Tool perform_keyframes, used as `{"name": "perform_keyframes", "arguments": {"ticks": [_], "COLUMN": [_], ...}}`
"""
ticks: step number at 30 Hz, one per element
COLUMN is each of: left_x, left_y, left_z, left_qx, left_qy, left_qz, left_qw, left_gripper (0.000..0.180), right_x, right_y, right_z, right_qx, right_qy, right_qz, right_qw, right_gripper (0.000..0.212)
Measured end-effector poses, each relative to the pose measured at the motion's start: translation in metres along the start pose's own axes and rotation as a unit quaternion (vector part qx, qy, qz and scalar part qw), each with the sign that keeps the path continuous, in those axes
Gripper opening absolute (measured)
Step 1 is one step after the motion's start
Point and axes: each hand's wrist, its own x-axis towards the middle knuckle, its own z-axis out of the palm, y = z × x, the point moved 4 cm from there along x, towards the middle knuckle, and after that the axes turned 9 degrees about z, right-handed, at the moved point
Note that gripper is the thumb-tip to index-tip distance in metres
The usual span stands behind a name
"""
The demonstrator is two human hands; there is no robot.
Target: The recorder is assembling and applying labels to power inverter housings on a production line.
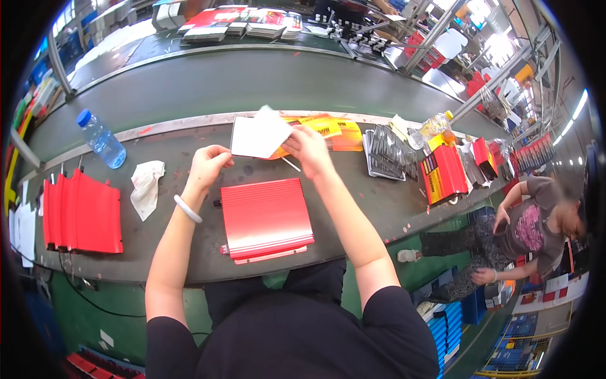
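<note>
A white sheet [254,137] is held up over the far part of the bench, its upper right part folded over and blurred. My right hand [308,150] grips it at the right side, fingers partly hidden behind it. At the lower left corner, my left hand [211,165] pinches the edge between thumb and forefinger; a white band circles that wrist. Directly below both hands lies a red ribbed metal case [266,218], flat on the bench near my body. Yellow and orange printed labels [344,136] lie behind the sheet and my right hand.
Several red cases [82,211] stand at the left, near a crumpled white cloth [147,188] and a blue-capped water bottle [102,139]. At right are packed dark parts [388,153], a red-yellow box [444,174] and a yellow-capped bottle [432,129]. Another person [536,215] is beyond.
</note>
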Motion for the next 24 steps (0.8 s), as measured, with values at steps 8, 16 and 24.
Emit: {"name": "perform_keyframes", "arguments": {"ticks": [8,16,24], "left_x": [-0.006,-0.023,-0.035], "left_y": [-0.030,0.059,0.119], "left_z": [-0.051,-0.032,0.090], "left_qx": [0.092,0.473,-0.282], "left_qy": [0.103,0.125,-0.088], "left_qz": [-0.073,0.106,0.015], "left_qw": [0.988,0.866,0.955], "left_gripper": [0.018,0.033,0.035], "right_x": [0.038,-0.033,-0.127], "right_y": [-0.005,-0.068,-0.043], "right_z": [-0.126,-0.095,0.045], "right_qx": [0.249,0.185,-0.396], "right_qy": [0.104,0.129,0.072], "right_qz": [0.028,-0.162,-0.489], "right_qw": [0.962,0.961,0.774], "right_gripper": [0.028,0.021,0.009]}}
